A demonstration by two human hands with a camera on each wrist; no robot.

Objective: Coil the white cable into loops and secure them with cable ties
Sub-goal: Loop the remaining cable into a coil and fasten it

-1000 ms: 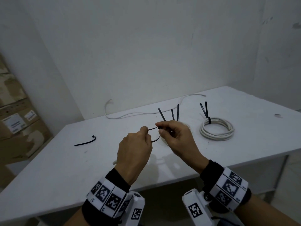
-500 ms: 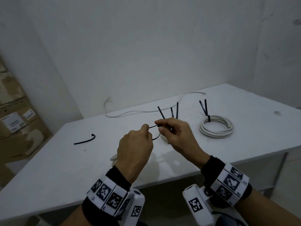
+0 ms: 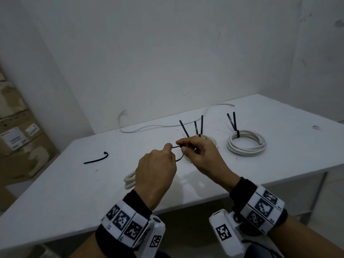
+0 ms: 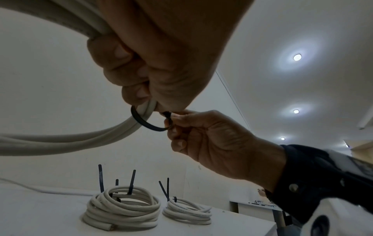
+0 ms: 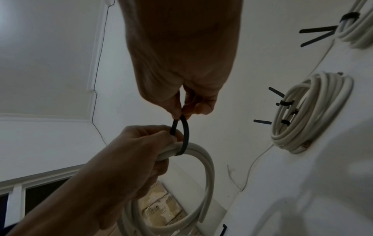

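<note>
White coil [image 5: 203, 167] hangs above the table's [image 3: 55, 202] near edge, gripped in the left hand [image 3: 155, 170]. A black tie [image 5: 184, 135] loops it, both hands' fingers pinching its ends; right hand [image 3: 202, 157] beside the left.

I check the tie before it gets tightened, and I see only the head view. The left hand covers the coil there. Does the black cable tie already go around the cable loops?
Observer: Yes. In the right wrist view the black cable tie wraps the held coil beside the left hand.
Operator: Is it pulled tight?
Observer: No. The left wrist view shows an open gap between the tie's loop and the cable.
Operator: What does the right hand hold?
Observer: The right hand pinches the tie where its two ends meet.
</note>
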